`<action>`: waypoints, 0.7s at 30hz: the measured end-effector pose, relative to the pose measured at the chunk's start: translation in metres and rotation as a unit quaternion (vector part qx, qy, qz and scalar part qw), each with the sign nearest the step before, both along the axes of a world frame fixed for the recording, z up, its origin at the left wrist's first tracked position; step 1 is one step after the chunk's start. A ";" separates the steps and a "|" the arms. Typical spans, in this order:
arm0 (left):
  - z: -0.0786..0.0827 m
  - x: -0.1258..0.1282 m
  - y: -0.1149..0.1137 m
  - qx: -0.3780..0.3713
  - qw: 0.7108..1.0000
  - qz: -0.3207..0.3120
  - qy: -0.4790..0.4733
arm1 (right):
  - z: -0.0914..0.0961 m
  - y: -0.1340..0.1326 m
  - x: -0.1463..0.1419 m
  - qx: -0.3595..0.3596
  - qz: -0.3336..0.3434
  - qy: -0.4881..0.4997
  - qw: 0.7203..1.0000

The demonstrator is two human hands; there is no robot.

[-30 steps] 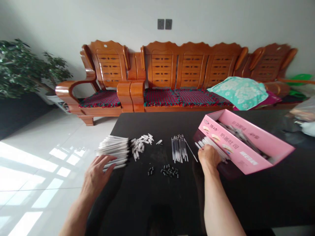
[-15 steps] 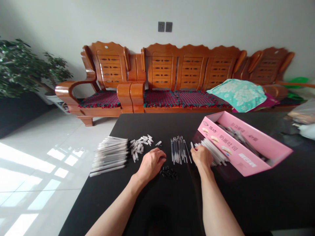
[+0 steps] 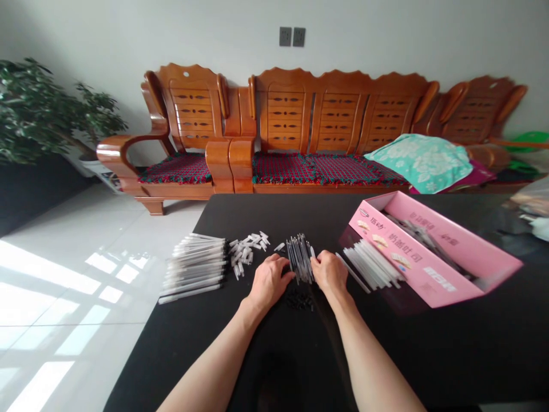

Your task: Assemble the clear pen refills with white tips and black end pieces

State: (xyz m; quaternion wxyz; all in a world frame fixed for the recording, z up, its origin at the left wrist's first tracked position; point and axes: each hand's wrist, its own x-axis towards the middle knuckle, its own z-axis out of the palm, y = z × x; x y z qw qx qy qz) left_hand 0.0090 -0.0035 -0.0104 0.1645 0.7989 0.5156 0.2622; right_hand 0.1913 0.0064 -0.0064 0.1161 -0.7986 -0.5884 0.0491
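Note:
A bundle of thin pen refills (image 3: pixel 300 257) stands out between my two hands on the black table (image 3: pixel 386 349). My left hand (image 3: pixel 269 281) rests at the bundle's left side, thumb and forefinger apart and close against the refills. At the right side my right hand (image 3: pixel 330 274) is closed, its fingertips touching the bundle. A small pale tip pokes up above those fingers; what it belongs to is hidden. Just below the refills lies a heap of small black plugs (image 3: pixel 300 300). To the right of my right hand are white pen barrels (image 3: pixel 372 264) in a row.
White pen caps (image 3: pixel 246 252) are scattered left of my left hand. Further left lies a stack of white pens (image 3: pixel 195 268) with black ends. An open pink box (image 3: pixel 412 257) with more pieces inside stands right. Behind the table is a wooden sofa (image 3: pixel 283 114).
My right hand has moved left from the white barrels to the refills. The refills have shifted left and lie closer together. My left hand has come up against their left side.

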 end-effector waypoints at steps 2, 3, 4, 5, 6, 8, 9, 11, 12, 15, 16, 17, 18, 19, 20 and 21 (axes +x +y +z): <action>0.000 0.002 0.000 -0.005 0.999 0.014 0.028 | 0.000 0.000 0.002 -0.007 0.001 0.006 1.000; 0.000 0.003 0.000 -0.010 0.999 0.019 0.038 | 0.000 0.000 0.004 -0.010 -0.003 0.010 1.000; 0.001 0.004 -0.001 -0.015 0.999 0.024 0.046 | 0.000 0.000 0.007 -0.012 -0.007 0.014 1.000; 0.001 0.004 -0.001 -0.019 0.998 0.032 0.055 | 0.000 0.000 0.009 -0.012 -0.013 0.015 1.000; 0.003 0.005 -0.002 -0.022 0.997 0.042 0.065 | 0.000 0.000 0.011 -0.010 -0.019 0.013 1.000; 0.005 0.007 -0.004 -0.022 0.993 0.066 0.092 | 0.000 0.000 0.014 -0.004 -0.028 -0.007 1.000; 0.006 0.007 -0.005 -0.020 0.991 0.076 0.107 | 0.001 -0.001 0.015 0.000 -0.028 -0.020 0.999; 0.008 0.008 -0.006 -0.015 0.988 0.090 0.127 | 0.001 -0.002 0.017 0.005 -0.015 -0.040 0.999; 0.008 0.007 -0.006 -0.015 0.986 0.096 0.133 | 0.002 -0.003 0.017 0.005 -0.005 -0.044 0.999; 0.007 0.003 -0.002 -0.024 0.983 0.120 0.139 | 0.002 -0.003 0.018 -0.001 -0.011 -0.028 1.000; 0.006 0.002 0.000 -0.030 0.981 0.128 0.140 | 0.002 -0.003 0.018 -0.001 -0.021 -0.014 1.000; 0.006 0.000 0.001 -0.034 0.980 0.136 0.141 | 0.001 -0.002 0.019 0.006 -0.033 0.006 0.999; 0.006 -0.002 0.002 -0.038 0.979 0.143 0.141 | 0.000 -0.001 0.021 0.022 -0.044 0.031 0.998; 0.005 -0.004 0.003 -0.042 0.978 0.150 0.140 | -0.001 0.000 0.023 0.050 -0.052 0.061 0.996; 0.006 -0.006 0.004 -0.046 0.977 0.157 0.136 | -0.002 0.001 0.025 0.086 -0.056 0.100 0.990; 0.006 -0.009 0.005 -0.051 0.977 0.163 0.129 | -0.004 0.002 0.027 0.125 -0.058 0.153 0.978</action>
